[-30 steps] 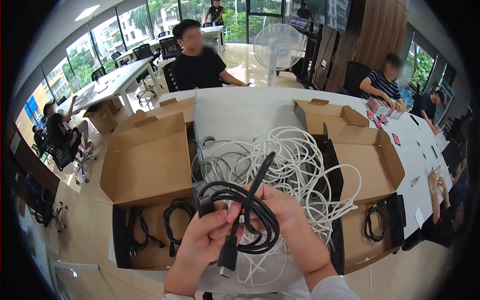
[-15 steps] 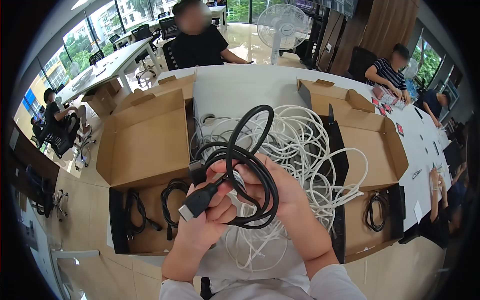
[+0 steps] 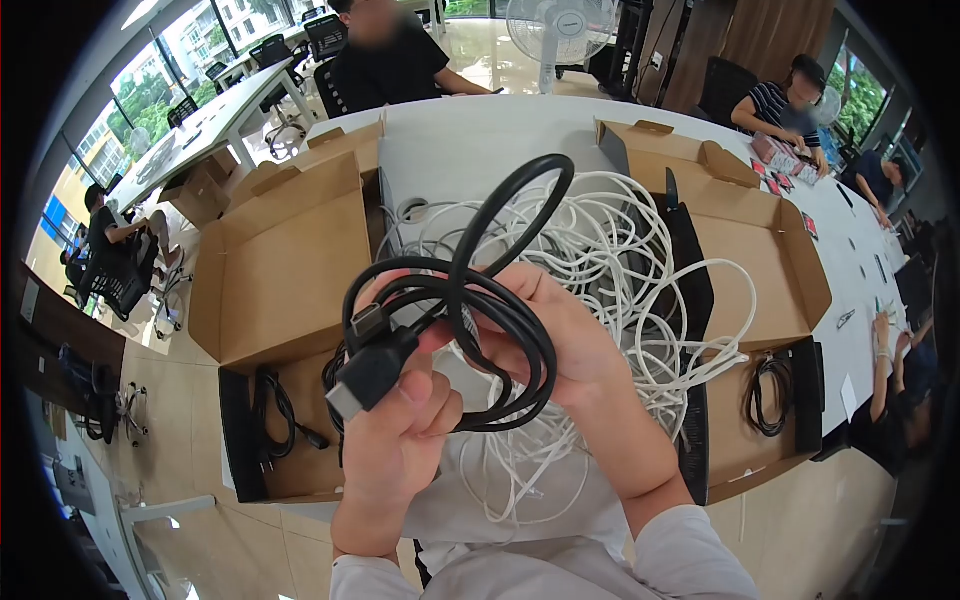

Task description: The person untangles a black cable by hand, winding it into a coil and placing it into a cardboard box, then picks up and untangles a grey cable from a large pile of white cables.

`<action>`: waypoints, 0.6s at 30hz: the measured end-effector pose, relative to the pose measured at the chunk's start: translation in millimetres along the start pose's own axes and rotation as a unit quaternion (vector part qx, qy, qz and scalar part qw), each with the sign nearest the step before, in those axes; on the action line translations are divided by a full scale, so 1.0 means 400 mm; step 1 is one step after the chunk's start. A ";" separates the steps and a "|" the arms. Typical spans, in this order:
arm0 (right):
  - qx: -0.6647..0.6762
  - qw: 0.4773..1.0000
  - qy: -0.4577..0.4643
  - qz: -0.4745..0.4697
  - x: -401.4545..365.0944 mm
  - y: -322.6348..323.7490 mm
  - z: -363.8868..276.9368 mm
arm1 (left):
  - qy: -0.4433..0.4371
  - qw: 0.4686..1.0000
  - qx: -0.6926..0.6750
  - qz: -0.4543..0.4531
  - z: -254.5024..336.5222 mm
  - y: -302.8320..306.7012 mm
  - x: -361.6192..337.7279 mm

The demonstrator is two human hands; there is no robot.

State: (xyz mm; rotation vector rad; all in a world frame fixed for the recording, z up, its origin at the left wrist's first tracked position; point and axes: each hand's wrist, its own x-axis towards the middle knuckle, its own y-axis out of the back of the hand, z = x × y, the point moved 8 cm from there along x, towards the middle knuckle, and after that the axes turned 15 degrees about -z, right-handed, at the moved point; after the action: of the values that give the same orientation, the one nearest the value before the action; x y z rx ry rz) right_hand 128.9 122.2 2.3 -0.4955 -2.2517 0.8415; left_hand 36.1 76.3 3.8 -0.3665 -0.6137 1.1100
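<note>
A coiled black cable is held up above the table between both my hands. My left hand grips it near its two connectors; the larger one has a metal tip pointing down and left. Around the right part of the coil, the fingers of my right hand are closed, and one loop rises above them. Behind and below lies a tangled heap of white cables. An open cardboard box on the left holds black cables; another box on the right holds a coiled black cable.
Across the white table sits a person in black. Further right, a person in a striped shirt handles small packs, and other people's arms reach over the table. A white fan stands behind.
The held coil and both my hands have shifted slightly left, with the loop rising higher. My view has tilted, so the boxes and white cables sit differently in the frame.
</note>
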 end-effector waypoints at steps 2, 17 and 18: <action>-0.012 1.000 -0.028 -0.001 0.002 0.007 0.013 | -0.010 0.999 0.031 -0.002 0.008 0.009 -0.005; -0.080 0.992 -0.083 0.056 -0.011 0.021 0.014 | -0.010 0.994 -0.108 0.024 0.002 0.022 0.004; -0.079 0.992 -0.081 0.054 -0.015 0.021 0.014 | -0.006 0.993 -0.112 0.023 -0.005 0.020 0.003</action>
State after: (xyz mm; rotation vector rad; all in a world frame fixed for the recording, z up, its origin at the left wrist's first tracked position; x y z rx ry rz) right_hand 130.1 122.4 -9.3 -0.6471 -2.4728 0.7860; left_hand 31.9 80.5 -1.8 -0.5687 -0.7460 1.0900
